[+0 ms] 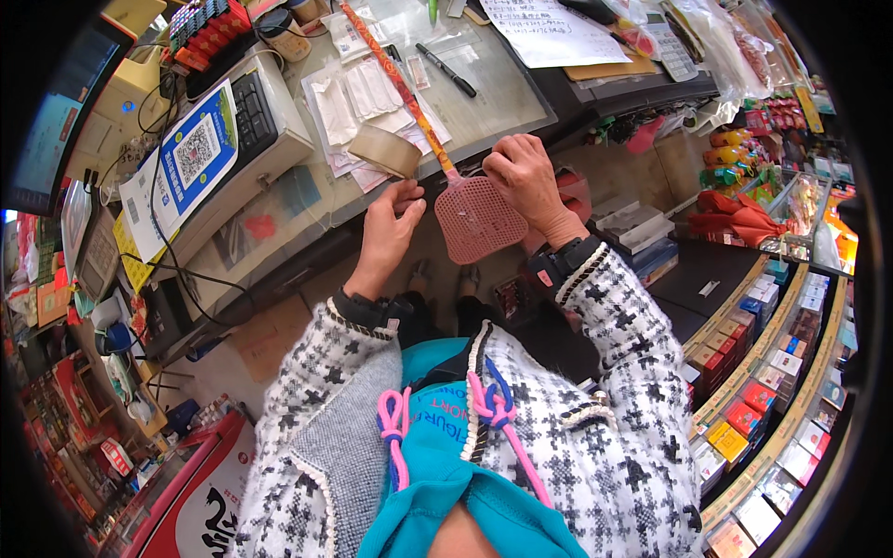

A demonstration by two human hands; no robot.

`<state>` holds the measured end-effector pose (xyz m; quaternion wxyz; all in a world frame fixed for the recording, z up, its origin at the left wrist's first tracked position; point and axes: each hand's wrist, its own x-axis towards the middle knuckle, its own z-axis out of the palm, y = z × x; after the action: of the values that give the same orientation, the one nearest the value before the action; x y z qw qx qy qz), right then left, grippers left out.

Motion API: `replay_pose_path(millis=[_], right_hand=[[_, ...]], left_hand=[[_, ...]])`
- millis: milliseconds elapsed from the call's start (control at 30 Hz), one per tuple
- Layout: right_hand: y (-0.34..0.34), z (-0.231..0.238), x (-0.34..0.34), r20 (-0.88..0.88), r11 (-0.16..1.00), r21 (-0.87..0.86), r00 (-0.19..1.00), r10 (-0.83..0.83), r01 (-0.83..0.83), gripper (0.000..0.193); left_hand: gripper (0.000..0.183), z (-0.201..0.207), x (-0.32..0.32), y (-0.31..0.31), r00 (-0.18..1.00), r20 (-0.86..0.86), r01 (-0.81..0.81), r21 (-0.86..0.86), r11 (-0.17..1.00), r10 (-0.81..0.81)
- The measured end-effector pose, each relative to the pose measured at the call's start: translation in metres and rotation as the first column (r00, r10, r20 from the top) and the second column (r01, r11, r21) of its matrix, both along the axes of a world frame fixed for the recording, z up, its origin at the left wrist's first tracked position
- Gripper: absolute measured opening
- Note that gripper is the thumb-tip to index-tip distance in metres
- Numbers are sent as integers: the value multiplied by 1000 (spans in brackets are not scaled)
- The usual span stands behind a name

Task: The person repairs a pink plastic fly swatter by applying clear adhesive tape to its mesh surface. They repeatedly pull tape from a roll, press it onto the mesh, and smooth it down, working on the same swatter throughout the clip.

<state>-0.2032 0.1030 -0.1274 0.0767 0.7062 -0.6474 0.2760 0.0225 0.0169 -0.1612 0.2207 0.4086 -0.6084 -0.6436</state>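
Note:
A pink fly swatter (479,220) lies slantwise, its perforated head jutting past the counter's near edge. Its long handle (395,82) is wrapped in orange and red patterned film and runs back over the counter. My right hand (530,181) is closed at the upper right edge of the swatter's head, with bent fingers pinching there; the fingertips are partly hidden. To the left of the head, my left hand (389,232) has loosely curled fingers, thumb and forefinger apart, and nothing visible in them. Just above that hand, a roll of brownish packing tape (384,152) stands on papers beside the handle.
Papers and white packets (358,98), a black pen (446,70), and a handwritten sheet (553,33) lie on the counter (512,98). A keyboard (253,110) and a blue code card (193,149) are at left. Shelves of small boxes (744,418) curve along the right.

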Motion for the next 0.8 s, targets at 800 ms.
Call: replay_pose_path(millis=[800], right_hand=[[-33,-7,25,-305,997,71,952,-3,26,12]], left_hand=[[31,-12,-36,0,975,-196,33,591,806,104]])
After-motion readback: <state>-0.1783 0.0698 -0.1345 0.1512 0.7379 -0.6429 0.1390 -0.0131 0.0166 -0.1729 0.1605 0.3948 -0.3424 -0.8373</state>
